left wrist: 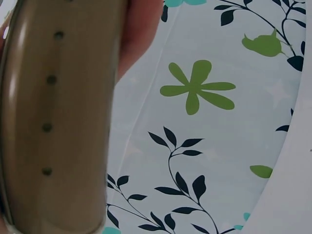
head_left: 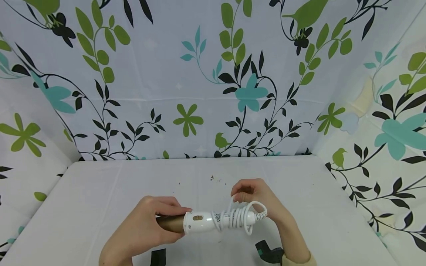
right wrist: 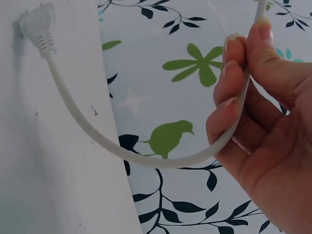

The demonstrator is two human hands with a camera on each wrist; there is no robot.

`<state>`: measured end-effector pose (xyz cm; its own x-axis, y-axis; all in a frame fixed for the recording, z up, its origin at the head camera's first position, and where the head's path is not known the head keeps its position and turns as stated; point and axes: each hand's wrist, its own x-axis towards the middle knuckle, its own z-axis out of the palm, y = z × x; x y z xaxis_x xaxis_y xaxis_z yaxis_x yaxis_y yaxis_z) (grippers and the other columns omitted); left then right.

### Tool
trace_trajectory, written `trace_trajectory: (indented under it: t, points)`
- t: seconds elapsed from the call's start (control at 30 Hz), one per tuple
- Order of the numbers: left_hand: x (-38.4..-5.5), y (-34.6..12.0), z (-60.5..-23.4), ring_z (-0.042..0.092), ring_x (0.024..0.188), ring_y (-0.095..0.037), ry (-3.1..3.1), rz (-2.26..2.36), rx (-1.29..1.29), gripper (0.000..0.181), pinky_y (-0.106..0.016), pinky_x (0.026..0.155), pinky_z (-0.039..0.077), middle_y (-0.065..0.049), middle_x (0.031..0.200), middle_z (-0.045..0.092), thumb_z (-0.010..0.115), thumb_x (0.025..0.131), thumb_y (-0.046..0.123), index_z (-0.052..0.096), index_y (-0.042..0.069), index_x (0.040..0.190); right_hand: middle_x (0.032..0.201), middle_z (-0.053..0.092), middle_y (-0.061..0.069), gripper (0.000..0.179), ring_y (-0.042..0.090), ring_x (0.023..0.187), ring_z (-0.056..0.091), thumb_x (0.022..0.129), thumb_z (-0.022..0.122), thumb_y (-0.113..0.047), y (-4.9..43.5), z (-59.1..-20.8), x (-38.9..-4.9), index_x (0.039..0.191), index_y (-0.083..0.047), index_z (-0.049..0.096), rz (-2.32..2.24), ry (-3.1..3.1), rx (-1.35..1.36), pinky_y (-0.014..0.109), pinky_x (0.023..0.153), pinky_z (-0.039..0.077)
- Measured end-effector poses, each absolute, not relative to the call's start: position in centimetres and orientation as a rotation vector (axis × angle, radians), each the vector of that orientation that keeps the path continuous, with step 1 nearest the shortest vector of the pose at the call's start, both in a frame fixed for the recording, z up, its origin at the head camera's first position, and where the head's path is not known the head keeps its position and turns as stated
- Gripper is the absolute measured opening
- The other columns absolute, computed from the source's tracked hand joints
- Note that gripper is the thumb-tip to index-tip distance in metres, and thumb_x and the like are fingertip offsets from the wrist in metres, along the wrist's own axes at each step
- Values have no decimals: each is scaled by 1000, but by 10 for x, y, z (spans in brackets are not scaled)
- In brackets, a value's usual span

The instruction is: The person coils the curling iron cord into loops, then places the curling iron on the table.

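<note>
A hair styling iron (head_left: 199, 221) with a white handle and a gold-brown barrel lies across the front of the view, held level. My left hand (head_left: 143, 225) grips it by the barrel, thumb and fingers on opposite sides. Small dark holes run along the barrel (left wrist: 53, 126) in the left wrist view. White power cord (head_left: 237, 218) is wound in several loops round the handle's right end. Between thumb and fingertips, my right hand (head_left: 257, 197) pinches a length of this cord. The cord hangs in a curve to a white plug (right wrist: 39, 27) in the right wrist view.
A white table (head_left: 110, 184) lies beneath, with small brown crumbs (head_left: 212, 178) beyond the hands. Leaf-and-bird patterned cloth (head_left: 159, 74) rises behind it and at both sides. Dark strap pieces (head_left: 158, 257) show near the wrists at the bottom edge.
</note>
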<state>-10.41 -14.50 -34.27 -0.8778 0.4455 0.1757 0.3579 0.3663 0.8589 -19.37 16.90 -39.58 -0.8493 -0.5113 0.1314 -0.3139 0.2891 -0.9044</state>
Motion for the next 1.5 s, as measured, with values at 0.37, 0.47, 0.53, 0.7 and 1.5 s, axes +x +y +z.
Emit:
trace_trajectory:
  t: [0.37, 0.47, 0.53, 0.7, 1.5]
  points:
    - [-105, -144, -342, 65, 80, -8, 2541, 1518, 821, 47, -26, 64, 55, 11, 93, 70, 85, 70, 0, 77, 14, 114, 84, 69, 5, 6, 12, 73, 59, 89, 73, -11, 181, -386, -192, 89, -5, 73, -1506, 2484, -767, 29, 65, 51]
    - [-105, -140, -341, 63, 78, -7, 2513, 1490, 797, 45, -25, 62, 54, 11, 90, 69, 84, 71, 1, 78, 15, 113, 85, 69, 2, 2, 12, 75, 60, 89, 73, -10, 182, -387, -193, 89, -9, 74, -1453, 2521, -794, 27, 67, 52]
    - [-106, -138, -340, 61, 76, -6, 2505, 1453, 787, 45, -25, 61, 53, 11, 88, 68, 84, 70, 0, 78, 16, 112, 84, 69, -3, 3, 11, 76, 61, 89, 73, -12, 182, -388, -193, 87, -13, 73, -1394, 2572, -791, 27, 67, 52]
    - [-109, -135, -342, 57, 73, -3, 2567, 1295, 736, 47, -23, 60, 50, 14, 84, 64, 83, 67, -1, 78, 13, 112, 79, 69, -8, 11, 11, 73, 62, 88, 77, -23, 183, -386, -192, 79, -18, 71, -1299, 2639, -690, 27, 66, 53]
    - [-113, -106, -342, 50, 64, 2, 2651, 1026, 747, 44, -21, 56, 45, 23, 79, 61, 84, 60, -3, 82, 19, 99, 74, 69, -11, 16, 5, 64, 64, 80, 84, -31, 156, -364, -170, 74, -21, 72, -1276, 2565, -821, 25, 62, 55]
